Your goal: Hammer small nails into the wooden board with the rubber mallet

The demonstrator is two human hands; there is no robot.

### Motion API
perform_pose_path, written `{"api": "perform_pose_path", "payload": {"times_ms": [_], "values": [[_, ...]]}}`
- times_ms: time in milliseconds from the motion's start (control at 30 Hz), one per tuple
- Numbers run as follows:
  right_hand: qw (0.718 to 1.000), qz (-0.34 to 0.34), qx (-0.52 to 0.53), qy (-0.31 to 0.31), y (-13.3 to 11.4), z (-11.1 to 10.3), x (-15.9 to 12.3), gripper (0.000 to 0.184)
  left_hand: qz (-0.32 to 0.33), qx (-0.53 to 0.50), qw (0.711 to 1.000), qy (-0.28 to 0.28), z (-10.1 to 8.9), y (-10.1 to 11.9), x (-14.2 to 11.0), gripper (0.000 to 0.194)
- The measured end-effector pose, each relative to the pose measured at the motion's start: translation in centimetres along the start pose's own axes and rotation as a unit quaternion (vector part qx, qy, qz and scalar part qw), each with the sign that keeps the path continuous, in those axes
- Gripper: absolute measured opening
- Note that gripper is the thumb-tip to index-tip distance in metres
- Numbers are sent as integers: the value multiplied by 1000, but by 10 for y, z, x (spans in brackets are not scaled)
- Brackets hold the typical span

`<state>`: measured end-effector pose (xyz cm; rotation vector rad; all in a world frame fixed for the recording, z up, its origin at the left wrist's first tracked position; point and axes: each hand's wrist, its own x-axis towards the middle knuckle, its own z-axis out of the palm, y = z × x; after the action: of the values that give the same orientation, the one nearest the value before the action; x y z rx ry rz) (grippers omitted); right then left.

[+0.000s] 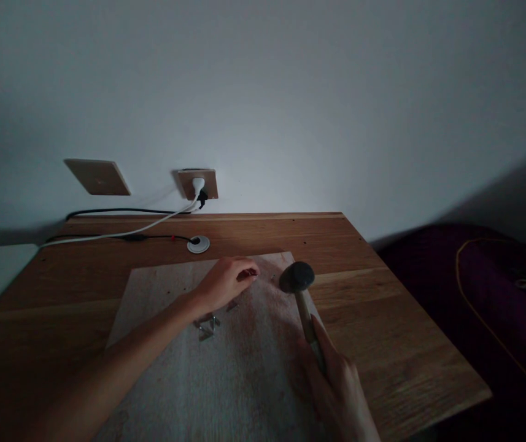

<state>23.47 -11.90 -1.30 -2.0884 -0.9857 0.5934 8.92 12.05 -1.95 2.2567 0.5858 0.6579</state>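
My right hand (pixel 339 383) is wrapped round the handle of a rubber mallet (pixel 296 277) with a black head and a light handle. The mallet's head is raised above the right edge of a pale wooden board (pixel 244 374). Over the board's far part, my left hand (pixel 228 282) is closed, its fingertips pinched together. What they hold, if anything, is too small to make out. Several small shiny metal pieces (pixel 207 326) lie on the board beside my left wrist. A tiny dark speck (pixel 272 277) shows on the board between the left fingertips and the mallet head.
The board lies on a wooden table (pixel 396 344) against a white wall. Behind are a wall socket (pixel 198 183) with plugs, a white cable (pixel 119 234) and a round cable grommet (pixel 198 244). A purple covered surface (pixel 428 270) is beyond the table's right edge.
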Motion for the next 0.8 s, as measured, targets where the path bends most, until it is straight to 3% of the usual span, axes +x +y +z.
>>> {"api": "perform_pose_path", "payload": {"times_ms": [233, 567, 800], "values": [[1000, 11, 6, -1, 0, 1, -1, 86, 28, 24, 999, -36, 1, -1, 3, 20], [1000, 7, 26, 13, 3, -1, -1, 79, 22, -46, 999, -6, 5, -8, 2, 16], [997, 50, 38, -50, -13, -7, -5, 81, -9, -59, 998, -6, 7, -9, 1, 31]]}}
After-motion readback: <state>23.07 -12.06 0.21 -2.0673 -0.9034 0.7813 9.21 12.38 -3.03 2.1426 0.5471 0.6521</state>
